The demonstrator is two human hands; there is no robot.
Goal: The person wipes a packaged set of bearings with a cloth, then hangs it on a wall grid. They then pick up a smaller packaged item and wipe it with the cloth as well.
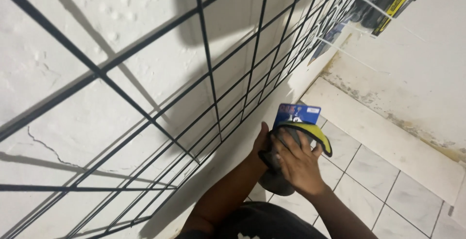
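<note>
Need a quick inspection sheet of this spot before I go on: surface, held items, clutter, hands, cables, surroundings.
Surface: white tiled floor, bare where visible.
Job's things: grey and yellow gloves on a blue card, held in both hands.
Clutter: nothing seen.
Grippers: left hand holds the pack from behind; right hand grips its front.
Cables: nothing seen.
Surroundings: black wire grid panel against a cracked white wall; more packaged goods hang farther along.

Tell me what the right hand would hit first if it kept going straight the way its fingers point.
The right hand points up and left over the grey and yellow gloves with their blue card. Beyond them, it would likely meet the white wall behind the black wire grid; depth is unclear.
</note>
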